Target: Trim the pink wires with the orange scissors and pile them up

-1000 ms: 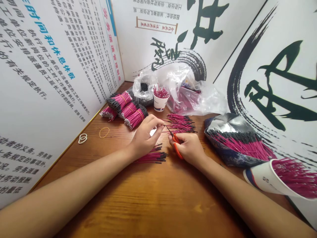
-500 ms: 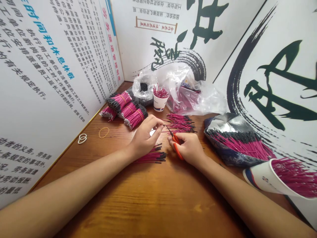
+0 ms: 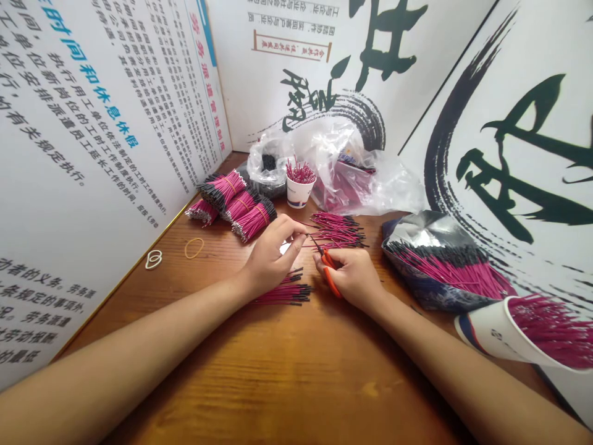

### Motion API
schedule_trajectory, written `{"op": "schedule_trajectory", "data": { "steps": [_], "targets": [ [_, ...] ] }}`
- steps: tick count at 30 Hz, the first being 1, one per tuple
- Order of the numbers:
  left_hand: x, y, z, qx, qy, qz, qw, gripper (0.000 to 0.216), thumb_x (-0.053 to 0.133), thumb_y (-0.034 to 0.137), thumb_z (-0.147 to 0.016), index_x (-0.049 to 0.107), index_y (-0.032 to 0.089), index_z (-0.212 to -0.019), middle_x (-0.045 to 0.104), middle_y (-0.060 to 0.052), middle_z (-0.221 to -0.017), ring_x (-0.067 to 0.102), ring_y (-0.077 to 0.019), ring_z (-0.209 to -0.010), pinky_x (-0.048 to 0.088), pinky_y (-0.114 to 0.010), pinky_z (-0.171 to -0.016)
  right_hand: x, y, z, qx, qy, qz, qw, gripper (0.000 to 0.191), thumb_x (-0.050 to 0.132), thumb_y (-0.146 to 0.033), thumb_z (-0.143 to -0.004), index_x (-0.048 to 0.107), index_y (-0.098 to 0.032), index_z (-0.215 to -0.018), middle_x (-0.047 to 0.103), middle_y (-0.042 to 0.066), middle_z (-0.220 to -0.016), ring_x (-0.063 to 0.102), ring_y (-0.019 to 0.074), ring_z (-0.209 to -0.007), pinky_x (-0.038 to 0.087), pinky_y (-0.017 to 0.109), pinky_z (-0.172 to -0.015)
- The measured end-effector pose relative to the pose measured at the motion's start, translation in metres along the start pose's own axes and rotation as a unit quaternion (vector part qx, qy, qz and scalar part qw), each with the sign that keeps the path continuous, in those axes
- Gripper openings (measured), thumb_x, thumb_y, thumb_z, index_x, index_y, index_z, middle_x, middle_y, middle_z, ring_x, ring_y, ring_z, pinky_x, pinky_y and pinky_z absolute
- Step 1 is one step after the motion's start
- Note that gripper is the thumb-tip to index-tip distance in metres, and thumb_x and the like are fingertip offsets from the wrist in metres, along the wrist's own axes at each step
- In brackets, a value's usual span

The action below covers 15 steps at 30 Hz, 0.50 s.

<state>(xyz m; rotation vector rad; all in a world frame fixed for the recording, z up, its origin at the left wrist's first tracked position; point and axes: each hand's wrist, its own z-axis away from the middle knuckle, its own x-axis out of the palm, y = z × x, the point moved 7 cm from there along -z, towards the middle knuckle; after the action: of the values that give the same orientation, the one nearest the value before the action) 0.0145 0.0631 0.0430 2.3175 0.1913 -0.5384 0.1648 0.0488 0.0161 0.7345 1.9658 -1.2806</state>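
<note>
One wooden table (image 3: 296, 377) spreads beneath two bare forearms. At the near right, one white paper cup (image 3: 491, 334) leans on its side, packed with pink wires too many to count. Close to the left wrist lies one loose pile (image 3: 285, 293) of pink wires with black ends. The right hand (image 3: 359, 278) is curled round one pair of orange-handled pliers (image 3: 328, 259), whose thin tips point toward the left hand (image 3: 273, 250); there, thumb and forefinger are pinched together on one small dark piece (image 3: 307, 234), too tiny to make out, right by those tips. To the right sits one open foil bag (image 3: 438, 300) filled with more black-ended wires. On the left lie one yellow rubber band (image 3: 186, 249) and white rubber bands (image 3: 149, 256), overlapping, perhaps two. Just beyond the fingers is a second loose pile (image 3: 338, 230) of wires. Further off, at least four bundles (image 3: 252, 220) are stacked, three showing bands, and one upright paper cup (image 3: 299, 194) holds wires. Behind stand two clear bags, the smaller bag (image 3: 259, 157) with black bits, the larger bag (image 3: 393, 188) with something pink. Three printed boards (image 3: 296, 18) close the view.
</note>
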Motion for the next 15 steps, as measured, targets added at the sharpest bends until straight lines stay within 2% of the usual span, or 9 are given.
{"op": "schedule_trajectory", "data": {
  "steps": [9, 15],
  "targets": [
    [-0.0010, 0.0008, 0.0002, 0.007, 0.009, 0.003, 1.000, 0.009, 0.049, 0.021, -0.097, 0.057, 0.018, -0.093, 0.055, -0.002, -0.085, 0.052, -0.0145, -0.081, 0.042, -0.028, -0.072, -0.0008, 0.0019, 0.0003, 0.020, 0.005, -0.026, 0.999, 0.045, 0.053, -0.040, -0.084, 0.028, -0.020, -0.053, 0.026, -0.004, -0.053, 0.025, 0.0091, -0.050, 0.019, 0.026, -0.049],
    [-0.0010, 0.0009, 0.0003, 0.007, 0.011, 0.000, 1.000, 0.009, 0.050, 0.021, -0.097, 0.058, 0.018, -0.093, 0.056, -0.002, -0.085, 0.052, -0.0146, -0.082, 0.043, -0.028, -0.073, -0.0015, -0.0005, 0.0016, 0.001, 0.011, -0.022, 1.000, 0.043, 0.055, -0.038, -0.084, 0.031, -0.020, -0.052, 0.029, -0.004, -0.050, 0.028, 0.0094, -0.049, 0.021, 0.025, -0.049]
  ]
}}
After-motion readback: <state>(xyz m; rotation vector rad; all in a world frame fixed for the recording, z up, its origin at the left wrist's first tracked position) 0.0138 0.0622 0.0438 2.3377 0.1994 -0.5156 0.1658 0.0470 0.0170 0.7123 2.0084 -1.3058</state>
